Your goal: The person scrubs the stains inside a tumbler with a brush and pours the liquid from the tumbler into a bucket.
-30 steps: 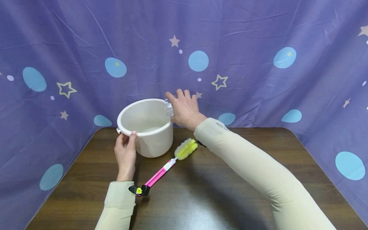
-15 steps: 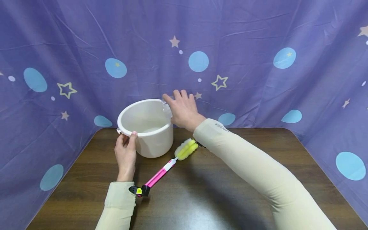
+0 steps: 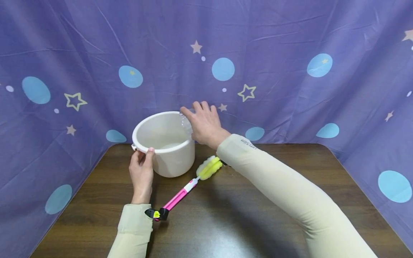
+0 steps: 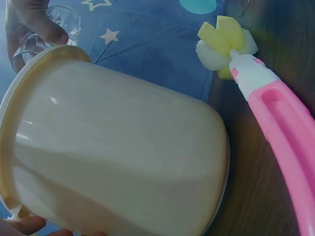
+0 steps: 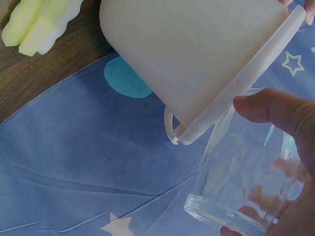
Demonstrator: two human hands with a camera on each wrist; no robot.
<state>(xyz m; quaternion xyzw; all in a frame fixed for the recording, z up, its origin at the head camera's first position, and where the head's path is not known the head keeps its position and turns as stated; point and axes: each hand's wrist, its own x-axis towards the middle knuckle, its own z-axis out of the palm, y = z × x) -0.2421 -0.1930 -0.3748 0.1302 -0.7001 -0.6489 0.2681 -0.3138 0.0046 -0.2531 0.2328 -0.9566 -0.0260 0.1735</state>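
Note:
A white bucket (image 3: 174, 159) stands upright near the table's back edge. At its near left rim my left hand (image 3: 142, 173) holds on, thumb over the lip and fingers below it. My right hand (image 3: 208, 125) grips a clear drinking glass (image 5: 231, 157) at the bucket's right rim. In the right wrist view the glass's mouth end goes behind the rim and its thick base points away. Most of the glass is hidden by my hand in the head view. A sponge brush (image 3: 179, 197) with a pink handle and yellow-and-white head lies in front of the bucket.
The brown wooden table (image 3: 258, 200) carries these things. A purple curtain (image 3: 274, 107) with stars and blue dots hangs close behind it and along both sides. My right forearm crosses above the table's right half.
My right hand has shifted slightly left with the glass, which now reaches a little farther over the bucket's rim and looks more tilted. The left hand, bucket and brush stay put.

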